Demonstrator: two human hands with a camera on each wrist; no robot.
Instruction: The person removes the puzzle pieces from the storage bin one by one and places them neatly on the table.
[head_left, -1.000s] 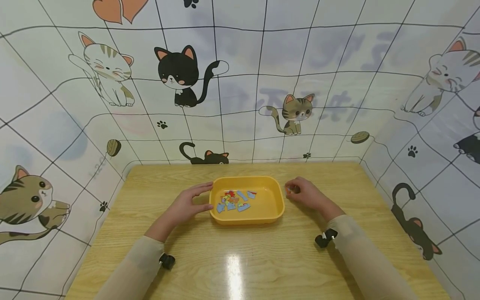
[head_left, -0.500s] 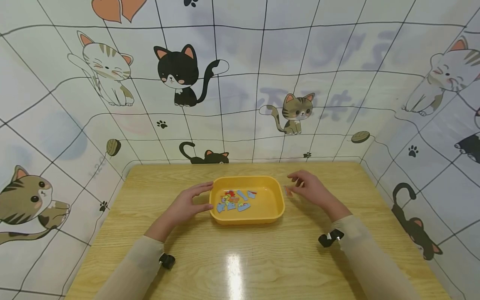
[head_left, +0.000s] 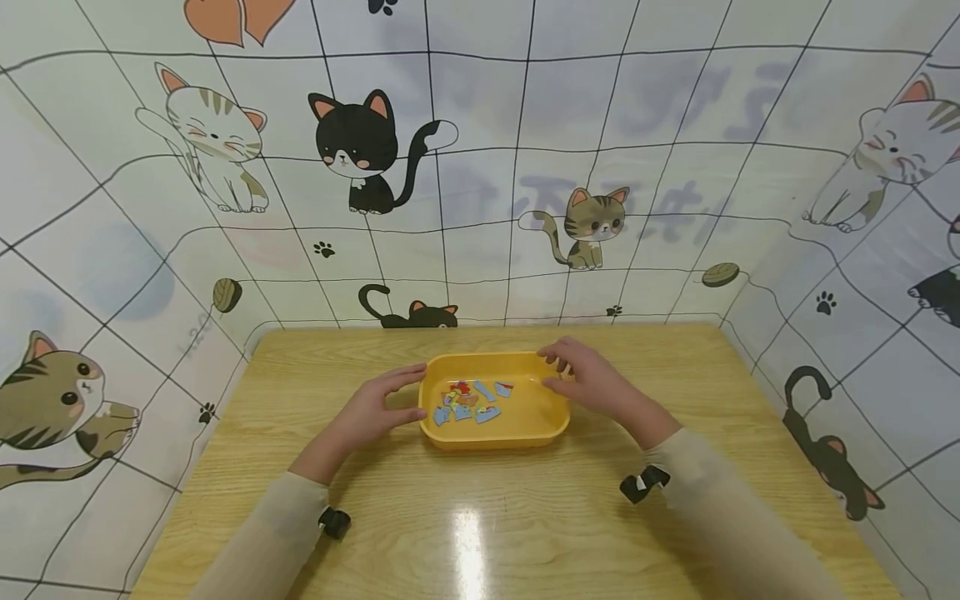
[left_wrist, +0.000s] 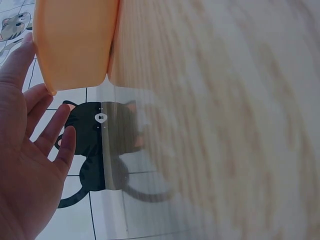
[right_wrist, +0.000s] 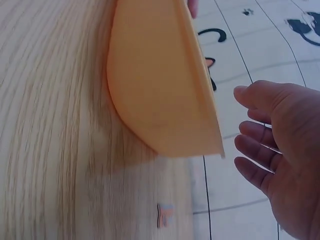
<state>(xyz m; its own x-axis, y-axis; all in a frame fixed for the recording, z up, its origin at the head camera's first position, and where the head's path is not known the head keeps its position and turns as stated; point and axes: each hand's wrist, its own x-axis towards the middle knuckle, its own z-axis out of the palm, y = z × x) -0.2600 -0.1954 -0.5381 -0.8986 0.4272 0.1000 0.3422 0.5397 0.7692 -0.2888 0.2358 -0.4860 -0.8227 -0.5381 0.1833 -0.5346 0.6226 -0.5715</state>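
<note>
Head view: right fingers (head_left: 562,352) now over yellow tray (head_left: 525,414), earlier beside it.

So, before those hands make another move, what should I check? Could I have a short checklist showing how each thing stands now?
1. Left hand at the left end of the yellow, rounded rectangular tray: ok, fingertips at its rim.
2. Right hand free: ok, fingers apart, nothing visible in it.
3. Right hand touching the tray: cannot tell; it is over the right end in the head view, but contact is unclear.
4. Every piece inside the tray: not ok; a small orange-and-bluish piece lies outside on the pale wooden table.
5. Small, flat, multicoloured pieces in the tray separated: not ok, several bunch together towards the left.
</note>
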